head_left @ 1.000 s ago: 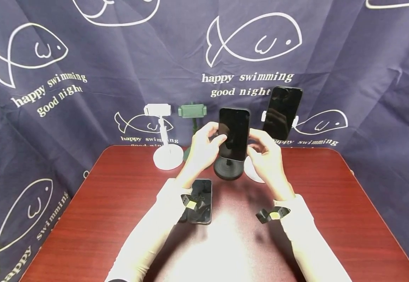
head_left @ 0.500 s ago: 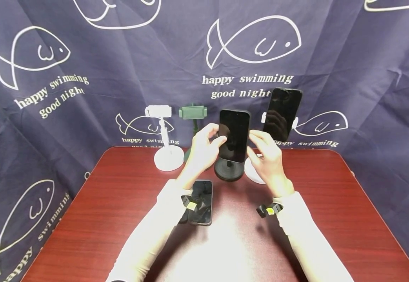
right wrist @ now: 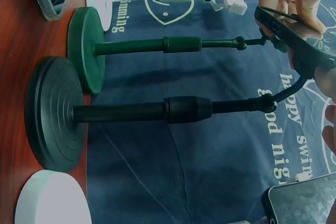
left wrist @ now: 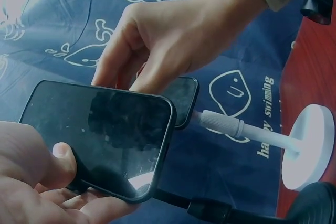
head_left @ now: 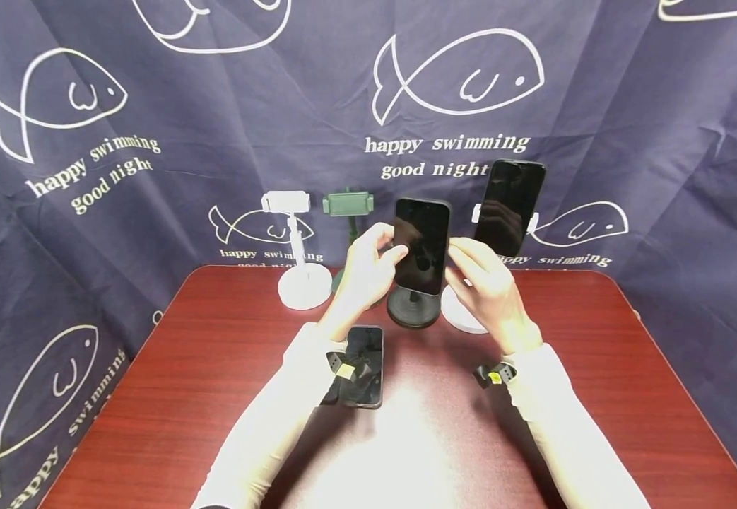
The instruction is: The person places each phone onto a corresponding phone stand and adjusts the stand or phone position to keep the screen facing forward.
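A black smartphone [head_left: 422,244] stands upright at the head of a black phone stand [right wrist: 189,109]. My left hand [head_left: 368,267] grips its left edge, thumb on the screen and fingers behind. At the opposite edge, my right hand [head_left: 487,286] pinches the stand's clamp with bent fingers and thumb; the phone hides the fingertips in the left wrist view. Seen from the right wrist, the phone is nearly edge-on against the dark clamp. Just right of it, another black phone [head_left: 511,201] sits in a white stand [head_left: 463,318].
To the left stand a green phone stand [head_left: 349,203] and a white phone stand [head_left: 303,286], their clamps without phones. A phone [head_left: 368,367] lies on the red table [head_left: 171,382] under my left wrist. A fish-printed curtain [head_left: 317,113] hangs behind.
My right hand and wrist have shifted slightly rightward, with the fingertips still at the phone's right edge. The left hand keeps its grip, and the phone has hardly moved.
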{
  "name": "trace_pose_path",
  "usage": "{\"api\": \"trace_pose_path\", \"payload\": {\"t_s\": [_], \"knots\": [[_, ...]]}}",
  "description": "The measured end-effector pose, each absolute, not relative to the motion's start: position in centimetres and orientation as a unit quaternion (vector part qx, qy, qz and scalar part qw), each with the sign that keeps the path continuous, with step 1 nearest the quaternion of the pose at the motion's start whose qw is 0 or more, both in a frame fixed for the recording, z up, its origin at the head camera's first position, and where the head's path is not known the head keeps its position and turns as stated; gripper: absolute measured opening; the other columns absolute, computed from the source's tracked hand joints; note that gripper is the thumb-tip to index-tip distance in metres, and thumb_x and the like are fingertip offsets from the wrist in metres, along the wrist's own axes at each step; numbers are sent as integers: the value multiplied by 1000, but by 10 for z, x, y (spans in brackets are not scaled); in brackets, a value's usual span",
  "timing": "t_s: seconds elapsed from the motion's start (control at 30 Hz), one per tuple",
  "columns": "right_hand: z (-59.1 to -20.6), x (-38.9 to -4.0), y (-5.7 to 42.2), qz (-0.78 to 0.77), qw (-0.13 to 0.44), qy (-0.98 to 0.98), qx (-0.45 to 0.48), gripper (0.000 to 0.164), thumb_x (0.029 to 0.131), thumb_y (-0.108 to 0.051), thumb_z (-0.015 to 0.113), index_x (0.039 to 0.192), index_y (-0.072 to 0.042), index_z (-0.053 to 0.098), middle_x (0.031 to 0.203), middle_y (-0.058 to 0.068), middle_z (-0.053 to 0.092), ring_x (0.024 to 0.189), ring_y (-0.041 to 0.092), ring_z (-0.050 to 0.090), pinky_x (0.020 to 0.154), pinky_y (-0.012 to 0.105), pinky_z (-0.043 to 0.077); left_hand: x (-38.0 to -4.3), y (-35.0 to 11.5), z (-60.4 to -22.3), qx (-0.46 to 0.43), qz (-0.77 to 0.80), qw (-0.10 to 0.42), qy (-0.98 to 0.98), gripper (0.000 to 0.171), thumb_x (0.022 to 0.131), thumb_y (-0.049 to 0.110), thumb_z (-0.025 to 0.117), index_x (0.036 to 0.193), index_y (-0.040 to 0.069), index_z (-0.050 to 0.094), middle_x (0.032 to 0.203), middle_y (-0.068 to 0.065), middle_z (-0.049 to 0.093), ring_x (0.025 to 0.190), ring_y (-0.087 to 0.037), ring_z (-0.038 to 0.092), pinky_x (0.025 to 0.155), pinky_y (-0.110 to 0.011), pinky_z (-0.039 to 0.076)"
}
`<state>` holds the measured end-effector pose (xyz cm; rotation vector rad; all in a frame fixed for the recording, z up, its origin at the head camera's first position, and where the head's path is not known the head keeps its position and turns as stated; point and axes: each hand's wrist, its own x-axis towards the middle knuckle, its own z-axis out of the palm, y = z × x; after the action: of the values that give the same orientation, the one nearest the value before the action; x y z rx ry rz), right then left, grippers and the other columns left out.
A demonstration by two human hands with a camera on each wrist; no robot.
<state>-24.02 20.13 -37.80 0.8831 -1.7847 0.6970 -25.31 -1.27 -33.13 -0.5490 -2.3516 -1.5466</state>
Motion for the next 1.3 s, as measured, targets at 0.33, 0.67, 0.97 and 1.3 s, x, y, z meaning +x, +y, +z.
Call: {"api": "trace_pose_path", "payload": {"t_s": [0.33,0.67,0.97,1.3], "knots": [[-371,-241,205,261,483,-739,392,37,88,6,75,125,6,69,119,21,72,110,39,66,112,29,44,-254,-16,-330,-187,-516,143,-824,17,94,7,69,109,0,64,116,-17,70,117,-29,67,101,-46,52],[-368,-236,208,239,469,-755,390,43,83,6,76,125,4,69,119,19,71,109,36,66,109,28,44,-251,-16,-328,-183,-501,138,-834,15,95,9,69,108,2,64,112,-15,71,79,-22,61,82,-36,52],[-365,-234,206,243,475,-750,392,43,77,11,79,119,7,69,115,20,71,107,36,66,106,30,46,-251,-15,-328,-180,-492,155,-837,14,94,9,70,106,3,66,112,-14,72,80,-23,63,86,-40,54],[-368,-233,208,245,475,-754,383,46,79,11,77,125,7,68,119,21,71,108,36,66,110,22,43,-249,-12,-329,-181,-495,166,-833,13,94,7,68,105,3,64,108,-13,74,75,-21,60,83,-36,52]]}}
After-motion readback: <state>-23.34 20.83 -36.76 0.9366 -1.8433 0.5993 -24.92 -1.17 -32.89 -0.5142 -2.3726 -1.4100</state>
